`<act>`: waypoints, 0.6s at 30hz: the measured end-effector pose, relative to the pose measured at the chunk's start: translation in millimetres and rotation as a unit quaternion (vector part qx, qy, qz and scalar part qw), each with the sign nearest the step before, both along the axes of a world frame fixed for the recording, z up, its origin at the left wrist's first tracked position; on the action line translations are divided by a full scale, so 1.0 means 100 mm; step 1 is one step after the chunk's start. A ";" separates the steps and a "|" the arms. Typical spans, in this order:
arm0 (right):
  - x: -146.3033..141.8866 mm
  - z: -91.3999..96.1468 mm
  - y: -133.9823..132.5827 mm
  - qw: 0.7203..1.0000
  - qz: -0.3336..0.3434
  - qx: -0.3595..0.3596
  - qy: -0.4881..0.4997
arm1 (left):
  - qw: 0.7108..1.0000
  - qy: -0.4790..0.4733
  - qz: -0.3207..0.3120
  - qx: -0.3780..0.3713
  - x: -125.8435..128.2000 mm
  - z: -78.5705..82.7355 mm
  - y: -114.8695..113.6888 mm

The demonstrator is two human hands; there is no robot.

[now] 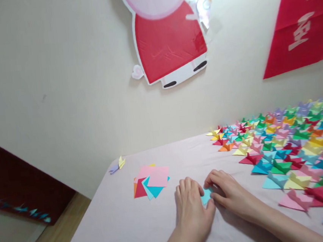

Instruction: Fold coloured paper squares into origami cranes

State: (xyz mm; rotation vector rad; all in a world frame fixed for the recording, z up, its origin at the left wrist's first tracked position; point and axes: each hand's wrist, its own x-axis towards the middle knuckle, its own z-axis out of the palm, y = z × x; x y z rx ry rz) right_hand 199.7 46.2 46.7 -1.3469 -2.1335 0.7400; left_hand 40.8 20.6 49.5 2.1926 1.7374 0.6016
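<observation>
A small light-blue paper piece (206, 197) lies on the pale pink table (117, 224), mostly hidden between both hands. My left hand (191, 205) rests on its left side, fingers curled and thumb pressing the paper. My right hand (228, 192) covers its right side, fingers bent down and pinching the paper's edge. To the left lies a loose stack of square coloured sheets (151, 181), pink on top, with blue, red and orange beneath.
Several rows of folded paper cranes (290, 150) in many colours fill the table's right side up to the wall. One small yellow and lilac crane (118, 164) sits at the table's far left corner. A cartoon decoration (168, 40) and a red banner (300, 24) hang on the wall.
</observation>
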 end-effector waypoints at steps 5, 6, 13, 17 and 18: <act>0.01 -0.01 0.02 1.000 0.000 -0.004 0.000 | 0.999 0.017 0.035 -0.015 0.06 -0.03 0.00; 0.01 -0.01 0.03 1.000 0.000 -0.003 0.002 | 0.999 0.019 0.038 -0.016 0.06 -0.03 0.00; 0.01 -0.03 0.04 1.000 -0.001 0.003 0.005 | 0.999 0.018 0.027 -0.024 0.03 -0.01 -0.02; 0.03 -0.03 0.04 1.000 0.003 0.008 0.011 | 1.000 0.004 0.020 -0.007 -0.02 -0.03 -0.05; 0.03 -0.03 0.05 1.000 0.005 0.010 0.013 | 1.000 -0.008 0.010 0.000 -0.04 -0.03 -0.06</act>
